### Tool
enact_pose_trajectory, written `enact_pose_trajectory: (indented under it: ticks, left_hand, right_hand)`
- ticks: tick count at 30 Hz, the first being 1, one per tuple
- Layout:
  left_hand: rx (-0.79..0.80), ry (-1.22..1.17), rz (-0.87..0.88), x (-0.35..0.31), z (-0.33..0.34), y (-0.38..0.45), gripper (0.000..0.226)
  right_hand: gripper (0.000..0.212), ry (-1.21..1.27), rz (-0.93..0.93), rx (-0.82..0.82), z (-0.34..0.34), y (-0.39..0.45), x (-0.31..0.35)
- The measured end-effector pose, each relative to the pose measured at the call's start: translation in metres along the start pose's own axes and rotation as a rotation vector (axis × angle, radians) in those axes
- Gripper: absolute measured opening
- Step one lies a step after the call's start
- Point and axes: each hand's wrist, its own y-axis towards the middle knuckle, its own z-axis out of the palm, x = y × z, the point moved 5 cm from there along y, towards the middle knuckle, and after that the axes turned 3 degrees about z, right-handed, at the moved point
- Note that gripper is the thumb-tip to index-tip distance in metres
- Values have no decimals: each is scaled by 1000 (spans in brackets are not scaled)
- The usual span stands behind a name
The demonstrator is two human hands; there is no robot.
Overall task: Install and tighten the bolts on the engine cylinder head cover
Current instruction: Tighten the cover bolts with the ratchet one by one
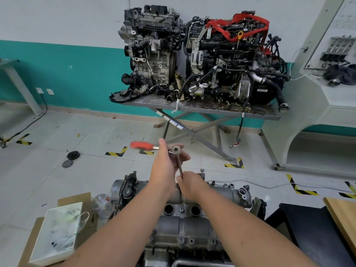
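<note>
Head view: left hand [166, 164] wraps the ratchet wrench [174, 150] at its head, red handle [141, 145] lying roughly level, pointing left. Extension bar [180, 167] runs steeply down, slightly right, from the head. Right hand [189, 185] pinches its lower end above the cylinder head cover [183, 224], which stretches away from the camera, centre-bottom.

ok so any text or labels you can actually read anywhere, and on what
None can be read.
White stickers on the lift table's crossed legs: too small.
White label on the right engine: blurred.
Diagram on the training board: too faint.
</note>
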Motion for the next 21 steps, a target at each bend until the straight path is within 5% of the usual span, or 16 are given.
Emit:
enact_pose_trajectory:
  ticks: [4,10,17,21]
  left_hand:
    - [64,219,-27,-21,-1,6,27]
    - [196,776,17,-52,19,7,19]
    - [492,1625,483,-60,50,-2,27]
    - [411,1651,920,-51,42,-16,41]
  right_hand:
    - [25,26,-3,-10,-1,-1,-4]
    - [25,-8,8,-16,2,1,-6]
    - [26,-10,29,-14,-1,-4,-4]
    - [19,22,21,-5,0,-9,-3]
